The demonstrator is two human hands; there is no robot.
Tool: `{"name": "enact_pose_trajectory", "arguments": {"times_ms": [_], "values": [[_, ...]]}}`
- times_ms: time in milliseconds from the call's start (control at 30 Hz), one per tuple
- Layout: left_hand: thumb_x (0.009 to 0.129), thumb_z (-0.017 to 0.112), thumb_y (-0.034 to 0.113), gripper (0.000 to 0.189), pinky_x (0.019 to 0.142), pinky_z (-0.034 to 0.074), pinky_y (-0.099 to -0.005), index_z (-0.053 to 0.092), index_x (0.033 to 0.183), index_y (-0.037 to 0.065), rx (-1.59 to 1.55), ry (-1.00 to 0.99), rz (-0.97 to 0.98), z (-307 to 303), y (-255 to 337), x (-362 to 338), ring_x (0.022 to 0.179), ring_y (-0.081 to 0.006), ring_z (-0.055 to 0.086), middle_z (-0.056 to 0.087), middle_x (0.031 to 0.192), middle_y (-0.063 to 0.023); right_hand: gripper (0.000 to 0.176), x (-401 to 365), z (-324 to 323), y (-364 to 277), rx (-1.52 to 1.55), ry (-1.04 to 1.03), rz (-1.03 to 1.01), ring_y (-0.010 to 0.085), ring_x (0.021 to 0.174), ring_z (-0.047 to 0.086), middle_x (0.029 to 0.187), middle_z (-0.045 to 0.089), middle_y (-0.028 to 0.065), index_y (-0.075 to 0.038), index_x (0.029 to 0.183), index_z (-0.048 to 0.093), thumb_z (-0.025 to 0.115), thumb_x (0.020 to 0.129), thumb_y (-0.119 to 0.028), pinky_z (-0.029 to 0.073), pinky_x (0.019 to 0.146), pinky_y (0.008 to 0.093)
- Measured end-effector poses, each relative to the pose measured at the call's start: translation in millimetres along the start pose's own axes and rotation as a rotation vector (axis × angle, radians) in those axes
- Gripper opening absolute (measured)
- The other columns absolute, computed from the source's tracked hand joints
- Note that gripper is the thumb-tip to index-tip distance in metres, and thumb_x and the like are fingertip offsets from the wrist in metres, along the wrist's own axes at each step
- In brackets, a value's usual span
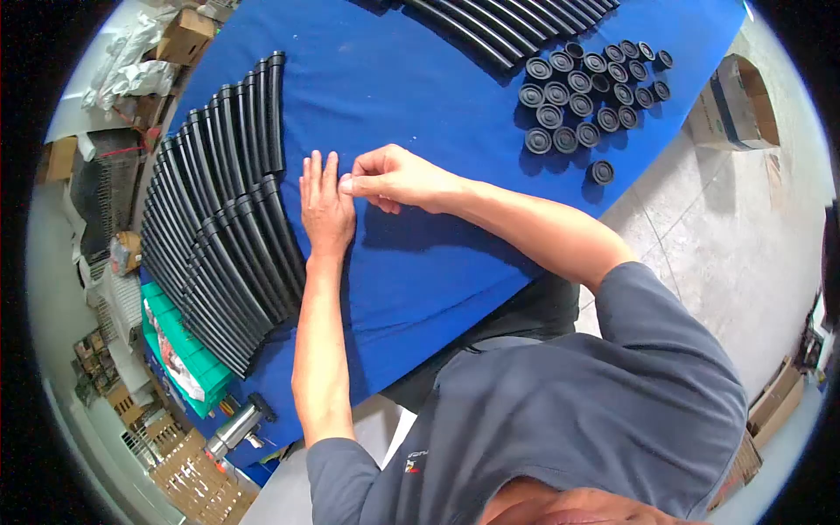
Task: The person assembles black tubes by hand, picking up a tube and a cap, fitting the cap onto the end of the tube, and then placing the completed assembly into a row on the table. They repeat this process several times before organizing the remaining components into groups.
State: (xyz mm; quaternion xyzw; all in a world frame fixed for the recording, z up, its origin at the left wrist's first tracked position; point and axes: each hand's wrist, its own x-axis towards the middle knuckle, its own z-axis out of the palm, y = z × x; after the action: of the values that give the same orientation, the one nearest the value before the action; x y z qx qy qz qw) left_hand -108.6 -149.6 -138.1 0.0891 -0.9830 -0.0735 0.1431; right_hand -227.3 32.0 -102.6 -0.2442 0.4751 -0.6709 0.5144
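My left hand lies on the blue cloth, fingers stretched out, just right of the black tubes. My right hand is closed in a pinch, thumb and index finger meeting at the side of my left hand's fingers. What the pinch holds, if anything, I cannot make out. The tubes rest side by side in two overlapping rows, with a wider collar at their upper ends. Up and to the right stand several round black caps with ringed tops, one cap set apart from the group.
More black tubes lie at the table's far edge. A green bin and a metal cylinder tool sit at the left edge of the blue-covered table. A cardboard box stands on the floor at right; boxes and shelving line the left.
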Motion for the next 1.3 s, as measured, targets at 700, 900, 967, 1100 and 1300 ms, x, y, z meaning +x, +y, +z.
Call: {"name": "enact_pose_trajectory", "arguments": {"times_ms": [700, 900, 967, 1100, 1300], "values": [[0.101, 0.059, 0.032, 0.047, 0.121, 0.032, -0.0505, 0.059, 0.141, 0.008, -0.08, 0.086, -0.1, -3.4, 11.0, -1.3, 0.145, -0.0385, 0.042, 0.048, 0.153, -0.022, 0.061, -12.1, -48.9, -58.1, -1.783, 0.506, -0.477, 0.0425, 0.136, 0.047, 0.146, 0.048, 0.0254, -0.007, 0.14, 0.055, 0.072, 0.089, -0.036, 0.031, 0.119, 0.0562], [0.101, 0.057, 0.034, 0.047, 0.122, 0.031, -0.0486, 0.06, 0.141, 0.008, -0.082, 0.089, -0.121, -2.9, 11.7, -1.2, 0.146, -0.0368, 0.041, 0.049, 0.153, -0.0209, 0.076, -23.6, -111.7, -96.1, -2.045, 0.641, 0.006, 0.0421, 0.149, 0.032, 0.158, 0.034, 0.0309, -0.005, 0.153, 0.042, 0.059, 0.097, -0.054, 0.018, 0.124, 0.0568], [0.101, 0.057, 0.035, 0.048, 0.122, 0.031, -0.0487, 0.06, 0.141, 0.008, -0.082, 0.093, -0.122, -1.9, 11.5, -1.6, 0.146, -0.0367, 0.041, 0.049, 0.153, -0.0207, 0.075, -25.2, -122.0, -98.2, -2.084, 0.651, 0.097, 0.0414, 0.151, 0.029, 0.159, 0.034, 0.0303, -0.005, 0.153, 0.042, 0.054, 0.099, -0.055, 0.017, 0.124, 0.0578], [0.101, 0.057, 0.035, 0.048, 0.122, 0.031, -0.0488, 0.06, 0.141, 0.008, -0.075, 0.092, -0.12, 1.0, 9.6, -1.2, 0.146, -0.0367, 0.04, 0.048, 0.154, -0.0206, 0.074, -24.7, -137.1, -92.4, -2.07, 0.715, 0.149, 0.0425, 0.151, 0.028, 0.158, 0.035, 0.0304, -0.005, 0.153, 0.042, 0.052, 0.1, -0.055, 0.017, 0.123, 0.0589], [0.101, 0.057, 0.035, 0.049, 0.122, 0.03, -0.0489, 0.06, 0.141, 0.008, -0.091, 0.079, -0.129, -2.6, 11.1, -0.9, 0.147, -0.0367, 0.04, 0.048, 0.154, -0.0206, 0.068, -26.4, -146.1, -87.4, -2.047, 0.682, 0.12, 0.0445, 0.147, 0.035, 0.151, 0.045, 0.0306, -0.004, 0.147, 0.047, 0.053, 0.1, -0.052, 0.021, 0.121, 0.0598]]}}
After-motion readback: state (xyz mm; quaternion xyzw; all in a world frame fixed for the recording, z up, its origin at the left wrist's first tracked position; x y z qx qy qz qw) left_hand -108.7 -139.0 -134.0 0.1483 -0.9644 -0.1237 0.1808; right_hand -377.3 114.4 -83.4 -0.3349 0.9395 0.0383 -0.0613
